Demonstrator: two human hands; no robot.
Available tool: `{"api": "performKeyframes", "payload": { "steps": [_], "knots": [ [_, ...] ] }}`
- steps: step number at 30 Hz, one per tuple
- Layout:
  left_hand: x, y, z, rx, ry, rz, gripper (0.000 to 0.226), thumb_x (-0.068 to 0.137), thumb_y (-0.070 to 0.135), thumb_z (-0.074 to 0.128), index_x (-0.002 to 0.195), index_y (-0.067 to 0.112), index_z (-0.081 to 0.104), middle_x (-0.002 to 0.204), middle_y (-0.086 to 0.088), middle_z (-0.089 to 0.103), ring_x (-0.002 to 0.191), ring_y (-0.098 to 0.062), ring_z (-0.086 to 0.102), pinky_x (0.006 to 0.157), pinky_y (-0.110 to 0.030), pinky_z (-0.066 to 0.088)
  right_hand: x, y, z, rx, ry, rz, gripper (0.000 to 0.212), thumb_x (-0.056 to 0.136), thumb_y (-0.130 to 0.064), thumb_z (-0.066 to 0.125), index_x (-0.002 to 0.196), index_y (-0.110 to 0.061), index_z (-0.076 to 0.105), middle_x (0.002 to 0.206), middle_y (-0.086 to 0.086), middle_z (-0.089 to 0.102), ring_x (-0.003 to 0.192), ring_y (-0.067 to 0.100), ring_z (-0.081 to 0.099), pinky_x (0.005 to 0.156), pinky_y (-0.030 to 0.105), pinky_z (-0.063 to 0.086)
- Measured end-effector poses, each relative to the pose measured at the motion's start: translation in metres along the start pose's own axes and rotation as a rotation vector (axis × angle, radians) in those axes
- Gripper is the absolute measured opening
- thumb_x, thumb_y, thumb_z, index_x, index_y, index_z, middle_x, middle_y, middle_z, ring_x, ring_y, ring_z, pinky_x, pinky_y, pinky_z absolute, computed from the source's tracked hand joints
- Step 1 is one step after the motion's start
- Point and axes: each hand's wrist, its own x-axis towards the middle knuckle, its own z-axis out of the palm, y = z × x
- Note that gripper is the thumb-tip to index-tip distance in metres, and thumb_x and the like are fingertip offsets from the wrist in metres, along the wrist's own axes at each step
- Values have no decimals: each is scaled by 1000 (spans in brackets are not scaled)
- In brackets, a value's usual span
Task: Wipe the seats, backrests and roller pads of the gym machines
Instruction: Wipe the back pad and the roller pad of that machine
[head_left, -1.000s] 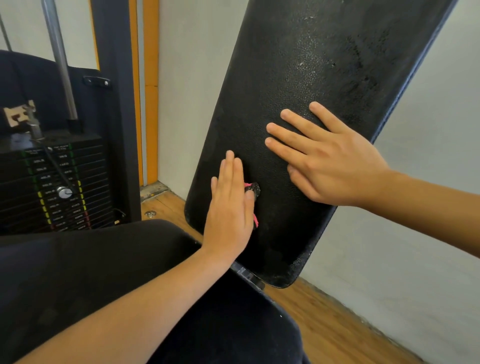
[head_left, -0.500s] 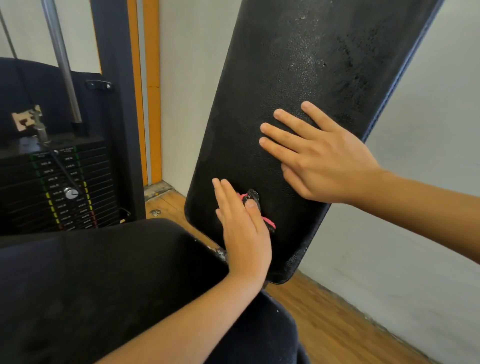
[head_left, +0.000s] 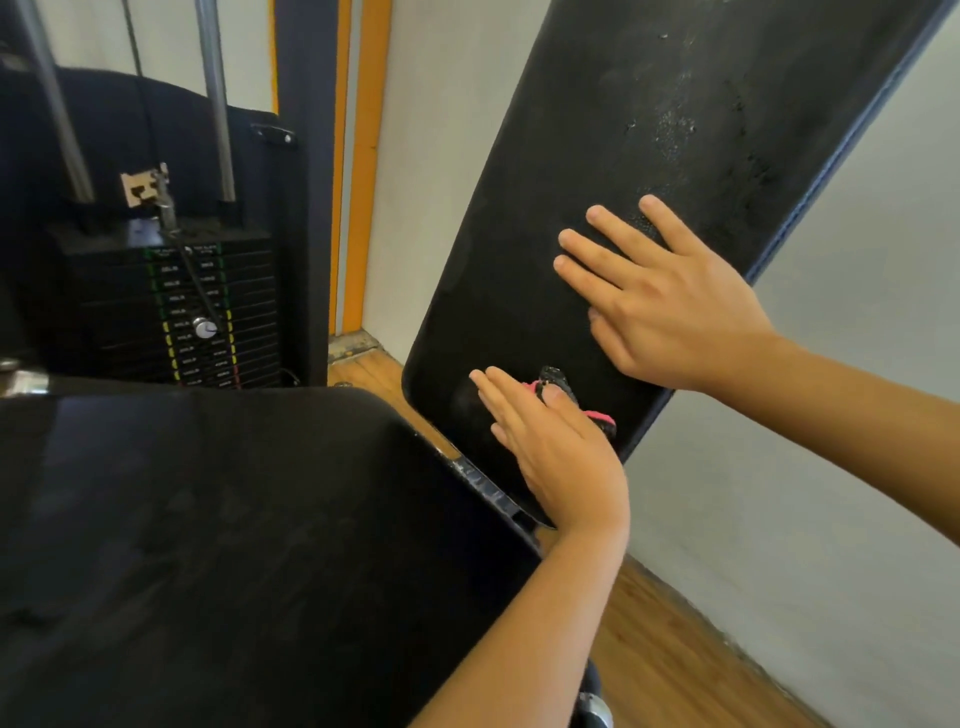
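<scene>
A black padded backrest (head_left: 649, 130) leans up to the right, speckled with droplets near its top. My right hand (head_left: 670, 306) lies flat on it with the fingers spread. Lower down, my left hand (head_left: 561, 457) presses a small pink and black cloth (head_left: 553, 382) against the backrest's bottom part with straight fingers. Only the cloth's edges show past the hand. The black seat (head_left: 234, 519) fills the lower left, just below the backrest's bottom edge.
A weight stack (head_left: 192, 322) with its selector pin and two steel guide rods stands at the left behind the seat. An orange and dark frame post (head_left: 363, 156) rises beside it. A grey wall (head_left: 805, 467) is close on the right, above wooden floor (head_left: 665, 649).
My left hand has slid down and rightwards along the lower backrest with the cloth under it. My right hand has stayed flat in about the same place.
</scene>
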Motion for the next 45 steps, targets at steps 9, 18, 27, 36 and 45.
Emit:
{"api": "performKeyframes", "payload": {
  "steps": [9,18,27,36,45],
  "knots": [
    [60,17,3,31,166,-144,55,112,24,28,164,16,10,173,2,1,158,-16,0,129,-47,12,0,-1,3,19,48,0,63,104,-40,20,156,-10,39,162,15,37,153,37,26,125,59,12],
    [15,15,8,-9,76,-130,57,112,28,26,164,17,6,172,5,-7,158,-21,7,124,-33,2,-1,-1,5,31,78,7,60,104,-37,25,154,-8,43,160,16,40,151,39,29,124,60,14],
    [21,22,8,45,119,-165,56,112,26,26,164,15,8,173,2,0,158,-15,0,129,-42,9,0,0,7,32,81,6,60,104,-37,23,154,-9,42,160,15,40,152,38,29,124,59,13],
    [21,11,0,39,1,2,56,112,26,28,164,17,7,172,5,-3,157,-10,-1,128,-33,4,0,-2,5,61,93,8,60,104,-36,24,153,-7,44,159,17,41,151,39,30,124,60,14],
    [161,22,-26,166,46,67,57,112,24,30,163,10,11,173,-5,1,159,-22,5,128,-47,16,0,0,9,50,136,1,59,103,-35,29,153,-8,45,159,16,41,151,39,32,124,60,16]
  ]
}}
